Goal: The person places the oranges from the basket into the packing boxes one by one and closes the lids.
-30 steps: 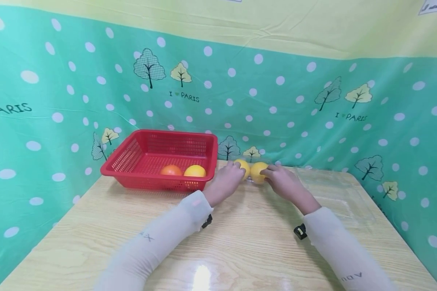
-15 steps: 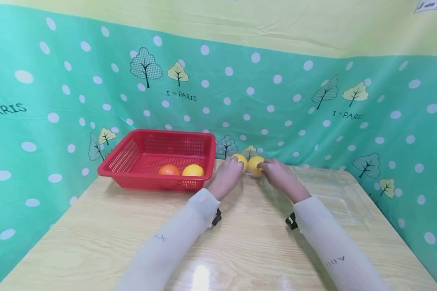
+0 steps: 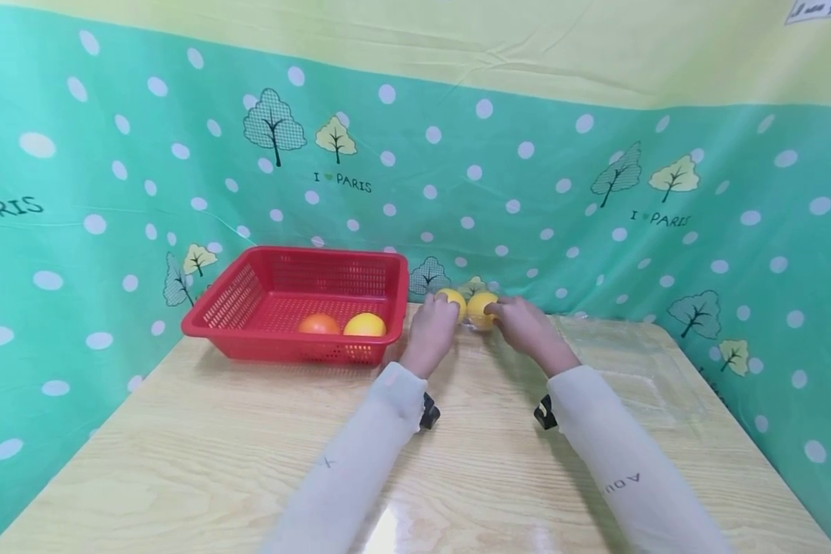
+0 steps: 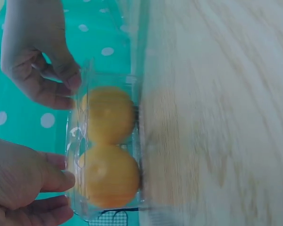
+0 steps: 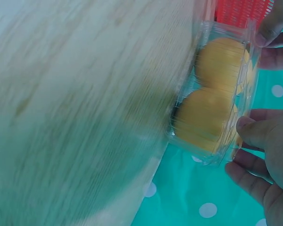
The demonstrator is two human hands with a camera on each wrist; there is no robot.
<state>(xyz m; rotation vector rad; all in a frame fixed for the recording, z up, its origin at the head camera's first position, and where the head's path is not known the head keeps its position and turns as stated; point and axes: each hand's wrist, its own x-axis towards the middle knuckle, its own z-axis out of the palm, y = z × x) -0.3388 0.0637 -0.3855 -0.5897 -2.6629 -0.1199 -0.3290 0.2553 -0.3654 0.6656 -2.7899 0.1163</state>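
Clear clamshell box of two yellow fruits, at the counter's far edge, long axis left-right: left hand and right hand pinch opposite ends, equally near.

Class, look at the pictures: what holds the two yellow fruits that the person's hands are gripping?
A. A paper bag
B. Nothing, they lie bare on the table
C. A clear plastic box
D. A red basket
C. The wrist views show the two yellow fruits side by side inside a clear plastic box, with the left hand and right hand gripping its ends.
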